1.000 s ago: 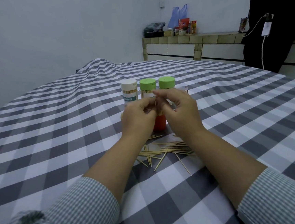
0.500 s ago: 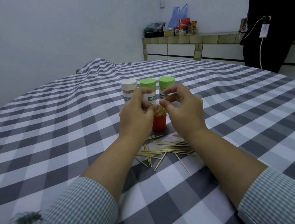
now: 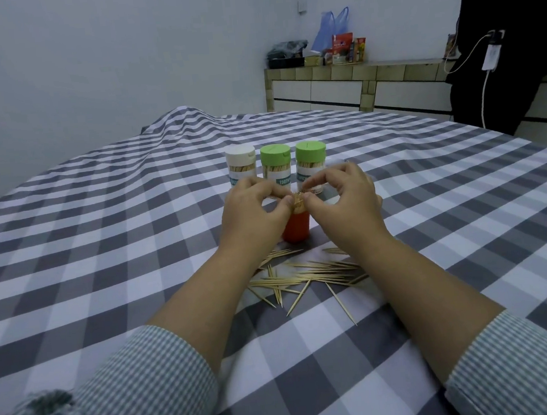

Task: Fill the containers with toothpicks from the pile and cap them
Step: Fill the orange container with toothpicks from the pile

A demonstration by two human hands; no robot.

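An orange container [image 3: 296,230] stands uncapped on the checked tablecloth, with a bundle of toothpicks [image 3: 298,202] sticking out of its mouth. My left hand [image 3: 253,214] and my right hand [image 3: 344,201] meet over it, fingertips pinching the bundle's top from both sides. Behind stand three capped containers full of toothpicks: one with a white cap [image 3: 241,167] and two with green caps [image 3: 276,167] [image 3: 311,162]. A loose pile of toothpicks [image 3: 304,277] lies on the cloth between my forearms.
A white object [image 3: 336,162], partly hidden by my right hand, sits beside the right green-capped container. A person in black [image 3: 509,41] stands at the back right by a tiled counter [image 3: 353,81] with bags and boxes. The cloth bulges at the far left [image 3: 184,115].
Both hands have come down with the toothpick bundle from in front of the caps to the orange container's mouth. The bundle now stands in the container.
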